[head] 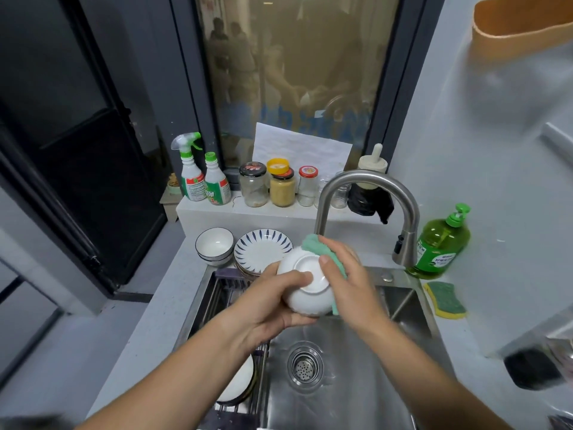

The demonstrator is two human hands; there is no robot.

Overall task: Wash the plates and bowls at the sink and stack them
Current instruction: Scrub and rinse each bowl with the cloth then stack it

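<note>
Over the steel sink [356, 383] my left hand [273, 302] grips a white bowl [305, 290] turned bottom up toward me. My right hand [347, 274] holds a green cloth [316, 248] against the bowl's far and right side, thumb on its base ring. On the counter behind the sink's left corner stand stacked white bowls [214, 246] and a stack of plates [262, 251] with blue leaf marks. Another white dish [240, 383] lies on the rack [229, 290] in the sink's left part, half hidden by my left forearm.
A curved steel tap [366, 187] arches just behind the bowl. Green dish soap [440, 243] and a yellow-green sponge [446, 299] sit at the sink's right. Spray bottles [201, 175] and jars [280, 184] line the ledge under the window. The drain [305, 366] lies below my hands.
</note>
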